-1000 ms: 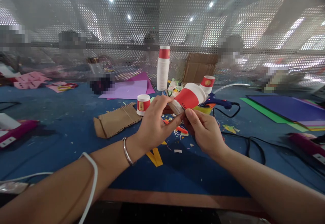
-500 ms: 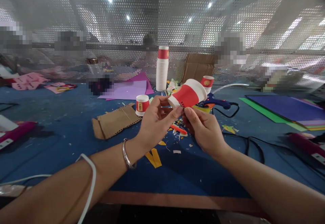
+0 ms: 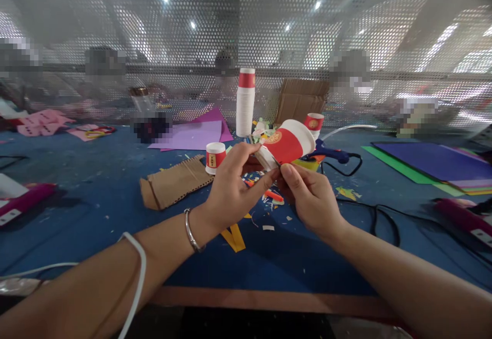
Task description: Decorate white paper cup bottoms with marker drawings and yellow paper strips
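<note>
A red and white paper cup [image 3: 286, 144] is held tilted above the table, its wide white end pointing up and to the right. My left hand [image 3: 236, 190] is closed around the narrow end, thumb below and fingers behind. The fingertips of my right hand [image 3: 309, 190] pinch the lower side of the cup near the narrow end; whether something small is between them I cannot make out. Behind my left hand another paper cup [image 3: 216, 158] stands upside down. Orange and paper scraps [image 3: 273, 195] lie beneath the hands.
A tall stack of paper cups [image 3: 245, 108] stands at the back, with another cup [image 3: 315, 123] to its right. A blue glue gun [image 3: 334, 153] lies behind my right hand. Cardboard [image 3: 175, 181] lies left, coloured sheets [image 3: 418, 162] right. A white cable [image 3: 134, 288] crosses my left forearm.
The held cup has turned about its length, so a round gold print now shows on its red band. Both hands stay almost in place, with small finger shifts.
</note>
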`<act>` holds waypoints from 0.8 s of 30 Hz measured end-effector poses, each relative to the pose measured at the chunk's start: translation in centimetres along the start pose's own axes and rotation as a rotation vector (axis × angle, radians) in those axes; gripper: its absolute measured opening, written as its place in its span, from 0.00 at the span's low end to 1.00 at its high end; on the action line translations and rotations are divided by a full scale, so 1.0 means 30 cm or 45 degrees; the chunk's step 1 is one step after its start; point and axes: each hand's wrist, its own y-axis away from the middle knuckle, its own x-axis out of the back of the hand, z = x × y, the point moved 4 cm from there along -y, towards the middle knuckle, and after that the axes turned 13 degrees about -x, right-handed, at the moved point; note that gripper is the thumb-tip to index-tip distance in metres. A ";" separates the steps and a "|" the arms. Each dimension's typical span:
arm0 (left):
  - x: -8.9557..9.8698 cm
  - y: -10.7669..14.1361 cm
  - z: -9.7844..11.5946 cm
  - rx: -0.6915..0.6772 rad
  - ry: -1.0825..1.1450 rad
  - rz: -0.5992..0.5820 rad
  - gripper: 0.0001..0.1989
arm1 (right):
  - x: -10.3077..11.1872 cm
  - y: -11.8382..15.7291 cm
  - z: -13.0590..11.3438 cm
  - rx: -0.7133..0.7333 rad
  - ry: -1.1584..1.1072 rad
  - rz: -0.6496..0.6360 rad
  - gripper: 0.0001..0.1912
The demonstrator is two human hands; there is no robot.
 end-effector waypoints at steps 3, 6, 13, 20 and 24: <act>0.010 0.002 -0.008 -0.065 -0.217 -0.073 0.21 | 0.000 -0.004 0.007 0.016 0.014 -0.003 0.25; 0.018 -0.002 -0.003 -0.211 -0.408 -0.121 0.20 | -0.001 -0.009 0.021 -0.002 -0.011 -0.016 0.26; 0.011 -0.003 -0.016 -0.128 -0.312 -0.061 0.21 | -0.004 -0.014 0.019 -0.039 -0.091 -0.023 0.26; -0.007 -0.017 -0.013 0.158 0.209 0.162 0.17 | 0.007 -0.018 -0.001 -0.049 -0.082 -0.023 0.25; -0.010 -0.012 -0.002 0.118 0.140 0.170 0.14 | 0.007 -0.021 0.010 -0.047 -0.069 -0.020 0.25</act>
